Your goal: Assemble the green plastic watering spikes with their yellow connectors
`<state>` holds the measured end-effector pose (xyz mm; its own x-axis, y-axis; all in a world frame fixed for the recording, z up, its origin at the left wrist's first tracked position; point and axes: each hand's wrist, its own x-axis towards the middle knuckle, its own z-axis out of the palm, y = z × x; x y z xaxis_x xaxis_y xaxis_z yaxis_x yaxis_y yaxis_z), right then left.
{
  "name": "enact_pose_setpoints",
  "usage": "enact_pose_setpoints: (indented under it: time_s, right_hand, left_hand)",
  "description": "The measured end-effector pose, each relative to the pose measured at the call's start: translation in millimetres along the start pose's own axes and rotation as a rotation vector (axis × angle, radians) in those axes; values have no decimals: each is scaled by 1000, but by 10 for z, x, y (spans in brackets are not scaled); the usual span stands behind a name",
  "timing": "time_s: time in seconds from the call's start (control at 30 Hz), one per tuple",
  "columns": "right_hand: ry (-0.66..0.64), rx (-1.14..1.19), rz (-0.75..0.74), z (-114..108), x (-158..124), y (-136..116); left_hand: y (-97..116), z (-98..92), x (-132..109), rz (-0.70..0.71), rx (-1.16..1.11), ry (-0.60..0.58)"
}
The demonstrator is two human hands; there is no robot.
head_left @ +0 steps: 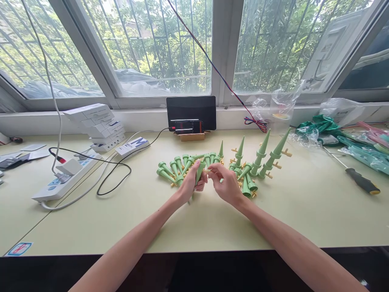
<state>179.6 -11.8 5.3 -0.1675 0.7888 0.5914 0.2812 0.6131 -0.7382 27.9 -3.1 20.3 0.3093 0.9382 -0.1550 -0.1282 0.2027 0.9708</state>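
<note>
My left hand (190, 183) is wrapped round a green plastic cone spike (199, 172), its point down toward my wrist. My right hand (225, 183) pinches a small tan peg (207, 172) at the spike's wide end, fingers closed. Just beyond my hands, several more green spikes (173, 169) lie in a fan on the pale table (121, 219). To the right, several spikes with tan side pegs (261, 160) lean and lie in a group.
A phone on a wooden stand (189, 127) sits before a black panel at the window sill. A power strip (65, 178) with cables and stacked white boxes (97, 123) lie left. A screwdriver (360, 180) and bagged green parts (322, 125) lie right.
</note>
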Motion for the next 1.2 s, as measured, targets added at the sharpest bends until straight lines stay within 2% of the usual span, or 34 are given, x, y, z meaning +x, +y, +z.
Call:
enact_pose_setpoints:
  time_s: [0.3,0.7,1.0,1.2]
  right_hand:
    - [-1,-11,4,0,4,8]
    - [11,-26,18,-13,14,22]
    - [12,-29,40,-21,16,20]
    - [28,-28,38,-18,17,10]
  left_hand:
    - [-62,-12,32,86,93,-12]
    - [-25,35,6,215,131,46]
    - [-83,30,36,324,279,71]
    - [-98,25,30,347,317,74]
